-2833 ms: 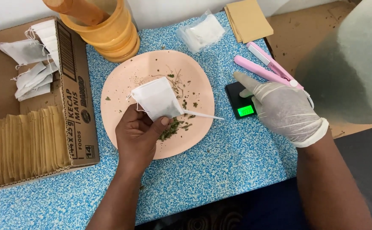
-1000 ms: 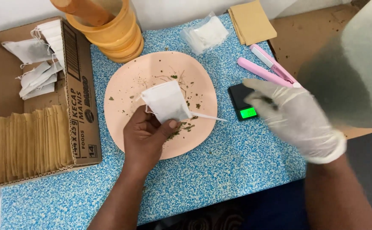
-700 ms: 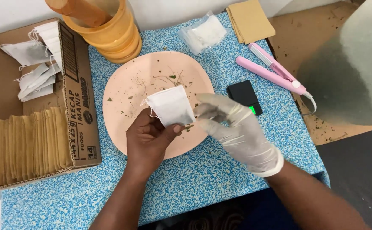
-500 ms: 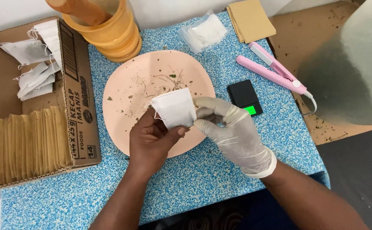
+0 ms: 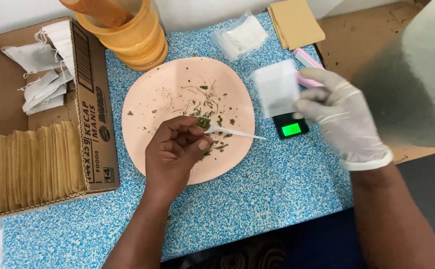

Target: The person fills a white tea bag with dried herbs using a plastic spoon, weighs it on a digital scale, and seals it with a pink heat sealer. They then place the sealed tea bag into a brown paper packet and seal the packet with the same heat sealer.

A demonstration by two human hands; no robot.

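Observation:
My bare left hand (image 5: 175, 149) rests on the near part of a pink plate (image 5: 157, 89) and pinches the head of a small white plastic spoon (image 5: 237, 133) among scattered dried green herb bits (image 5: 205, 107). My gloved right hand (image 5: 344, 117) holds a white tea bag (image 5: 277, 88) above a small black scale (image 5: 290, 127) with a green lit display, to the right of the plate.
A cardboard box (image 5: 95, 109) on the left holds tan envelopes (image 5: 28, 164) and filled tea bags (image 5: 43, 69). Stacked yellow bowls (image 5: 133, 40) stand at the back. A clear packet (image 5: 240, 37), tan papers (image 5: 294, 22) and a pink sealer (image 5: 307, 65) lie at the back right.
The tea bag passed from my left hand to my gloved right hand, which carried it right over the scale. My left hand dropped to the plate and took the spoon.

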